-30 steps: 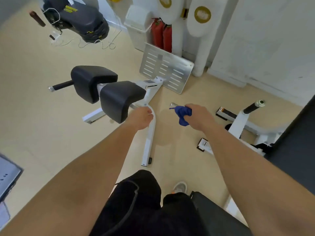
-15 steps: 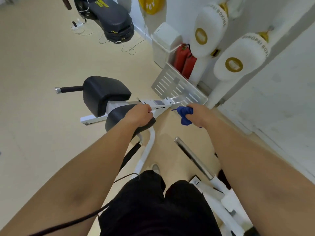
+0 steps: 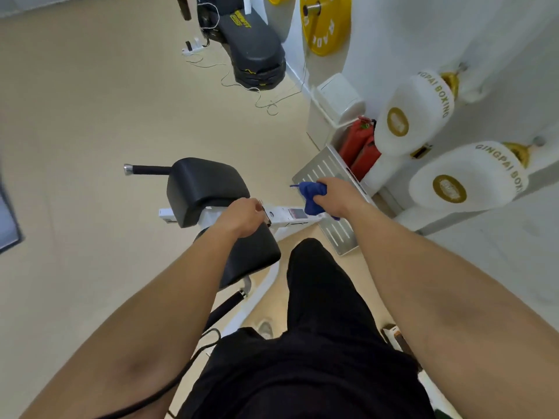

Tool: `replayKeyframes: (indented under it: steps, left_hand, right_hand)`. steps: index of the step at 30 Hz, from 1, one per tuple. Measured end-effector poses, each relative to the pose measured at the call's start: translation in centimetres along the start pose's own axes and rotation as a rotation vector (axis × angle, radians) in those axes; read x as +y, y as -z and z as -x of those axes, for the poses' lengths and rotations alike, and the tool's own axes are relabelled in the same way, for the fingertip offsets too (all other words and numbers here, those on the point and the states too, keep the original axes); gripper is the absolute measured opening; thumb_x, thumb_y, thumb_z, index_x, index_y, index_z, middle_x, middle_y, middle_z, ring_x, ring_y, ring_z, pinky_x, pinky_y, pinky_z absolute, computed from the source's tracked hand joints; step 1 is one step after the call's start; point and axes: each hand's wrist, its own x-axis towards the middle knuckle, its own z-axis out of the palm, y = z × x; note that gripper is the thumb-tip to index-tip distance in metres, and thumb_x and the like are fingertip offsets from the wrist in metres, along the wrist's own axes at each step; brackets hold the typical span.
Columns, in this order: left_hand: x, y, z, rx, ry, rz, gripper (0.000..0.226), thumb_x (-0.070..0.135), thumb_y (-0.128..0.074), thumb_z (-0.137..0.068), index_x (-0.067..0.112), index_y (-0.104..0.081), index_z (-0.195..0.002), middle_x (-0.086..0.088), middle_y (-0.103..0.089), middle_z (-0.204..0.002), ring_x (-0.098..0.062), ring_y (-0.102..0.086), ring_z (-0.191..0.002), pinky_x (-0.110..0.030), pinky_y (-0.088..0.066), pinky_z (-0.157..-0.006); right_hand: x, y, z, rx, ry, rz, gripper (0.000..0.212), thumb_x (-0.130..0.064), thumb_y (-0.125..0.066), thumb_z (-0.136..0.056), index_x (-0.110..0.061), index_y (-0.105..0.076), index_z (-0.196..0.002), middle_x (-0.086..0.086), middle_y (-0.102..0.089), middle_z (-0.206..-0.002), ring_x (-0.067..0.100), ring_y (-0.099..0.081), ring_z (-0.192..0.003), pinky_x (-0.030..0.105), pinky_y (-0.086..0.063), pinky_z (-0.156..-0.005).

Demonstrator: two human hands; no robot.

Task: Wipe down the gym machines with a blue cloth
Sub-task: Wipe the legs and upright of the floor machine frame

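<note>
A white-framed gym machine [image 3: 284,217] with two black pads stands below me; the far pad [image 3: 205,189] and the near pad [image 3: 251,258] flank its central beam. My right hand [image 3: 337,196] grips a bunched blue cloth [image 3: 313,196] above the beam's far end, next to the slotted metal footplate [image 3: 328,176]. My left hand [image 3: 243,217] hovers with curled fingers over the beam at the near pad's top edge; whether it touches or holds anything is not clear. A black handle [image 3: 145,169] sticks out left of the far pad.
Two white boxing bags [image 3: 414,116] hang at the right wall, with red fire extinguishers [image 3: 360,146] and a white bin [image 3: 338,101] beside them. A yellow weight plate [image 3: 325,22] hangs on the wall. A black machine [image 3: 251,46] with loose cables stands at the back. Beige floor spreads left.
I have stepped closer and stand over the machine. Both hands moved forward along the beam, the right one carrying the cloth toward the footplate.
</note>
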Motion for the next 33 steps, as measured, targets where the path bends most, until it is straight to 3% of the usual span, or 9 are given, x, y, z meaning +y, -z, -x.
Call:
replayKeyframes:
  steps: [3, 7, 10, 12, 15, 19, 22, 26, 33]
  left_hand:
    - [1.6, 0.0, -2.2, 0.006, 0.066, 0.022, 0.041, 0.037, -0.053, -0.095, 0.015, -0.059, -0.129, -0.006, -0.060, -0.130, -0.024, -0.056, -0.114, -0.032, -0.041, -0.082]
    - [5.4, -0.1, -5.5, 0.015, 0.145, 0.037, 0.040, 0.028, -0.048, -0.097, 0.014, -0.056, -0.133, -0.005, -0.059, -0.132, -0.024, -0.056, -0.116, -0.034, -0.044, -0.091]
    - [9.1, -0.3, -8.2, 0.063, 0.229, 0.083, 0.022, 0.024, -0.047, -0.096, 0.014, -0.061, -0.111, -0.006, -0.060, -0.108, -0.021, -0.053, -0.094, -0.031, -0.041, -0.080]
    - [12.1, -0.6, -9.5, 0.089, 0.289, 0.124, 0.008, 0.022, -0.045, -0.095, 0.019, -0.052, -0.097, -0.003, -0.054, -0.097, -0.020, -0.048, -0.086, -0.032, -0.039, -0.077]
    - [17.1, -1.6, -11.2, 0.082, 0.321, 0.199, 0.019, 0.024, -0.046, -0.097, 0.017, -0.058, -0.110, -0.004, -0.061, -0.108, -0.026, -0.062, -0.101, -0.035, -0.047, -0.085]
    - [22.2, -3.3, -12.9, 0.119, 0.367, 0.277, 0.039, 0.027, -0.046, -0.099, 0.011, -0.054, -0.134, -0.007, -0.058, -0.134, -0.026, -0.057, -0.115, -0.034, -0.045, -0.089]
    - [23.7, -4.6, -13.3, 0.119, 0.401, 0.283, 0.038, 0.026, -0.046, -0.099, 0.010, -0.056, -0.133, -0.007, -0.059, -0.131, -0.026, -0.055, -0.118, -0.033, -0.042, -0.092]
    - [23.4, -6.6, -13.0, 0.101, 0.436, 0.272, 0.025, 0.024, -0.046, -0.097, 0.012, -0.060, -0.114, -0.004, -0.060, -0.111, -0.022, -0.055, -0.099, -0.032, -0.042, -0.084]
    - [21.9, -10.3, -13.2, 0.063, 0.461, 0.338, 0.034, 0.027, -0.044, -0.100, 0.010, -0.060, -0.125, -0.010, -0.062, -0.126, -0.024, -0.058, -0.105, -0.031, -0.042, -0.083]
  right_hand:
    - [0.1, 1.7, -3.1, -0.024, 0.076, -0.008, 0.017, -0.015, -0.050, -0.087, -0.010, -0.061, -0.099, 0.007, -0.062, -0.076, 0.022, -0.057, -0.063, 0.028, -0.042, -0.056]
    - [2.8, 4.3, -7.4, -0.089, 0.157, -0.038, 0.009, -0.017, -0.045, -0.080, -0.014, -0.053, -0.080, 0.006, -0.057, -0.065, 0.023, -0.052, -0.056, 0.032, -0.047, -0.057]
    - [6.0, 7.2, -10.3, -0.134, 0.190, -0.043, 0.008, -0.012, -0.047, -0.082, -0.010, -0.055, -0.085, 0.006, -0.056, -0.069, 0.022, -0.050, -0.056, 0.029, -0.042, -0.057]
    - [8.2, 9.4, -11.8, -0.187, 0.219, -0.029, 0.011, -0.008, -0.049, -0.083, -0.007, -0.057, -0.092, 0.006, -0.057, -0.074, 0.023, -0.049, -0.060, 0.025, -0.038, -0.054]
    - [11.8, 12.4, -13.3, -0.235, 0.252, 0.016, 0.019, -0.011, -0.050, -0.086, -0.008, -0.060, -0.103, 0.011, -0.063, -0.087, 0.022, -0.053, -0.064, 0.028, -0.042, -0.059]
    - [15.5, 15.0, -14.5, -0.254, 0.285, 0.100, 0.024, -0.007, -0.050, -0.090, -0.001, -0.061, -0.111, 0.010, -0.063, -0.087, 0.020, -0.056, -0.072, 0.032, -0.046, -0.071]
    - [17.1, 15.6, -15.1, -0.269, 0.313, 0.132, 0.026, -0.008, -0.049, -0.090, 0.001, -0.061, -0.112, 0.018, -0.066, -0.099, 0.032, -0.063, -0.091, 0.038, -0.049, -0.080]
    - [18.3, 15.0, -16.0, -0.294, 0.346, 0.177, 0.019, -0.011, -0.051, -0.087, -0.008, -0.061, -0.102, 0.013, -0.067, -0.097, 0.026, -0.058, -0.082, 0.031, -0.044, -0.070]
    - [18.9, 12.3, -17.2, -0.338, 0.379, 0.281, 0.015, -0.018, -0.048, -0.090, -0.015, -0.059, -0.099, 0.006, -0.065, -0.092, 0.026, -0.062, -0.088, 0.039, -0.052, -0.082]
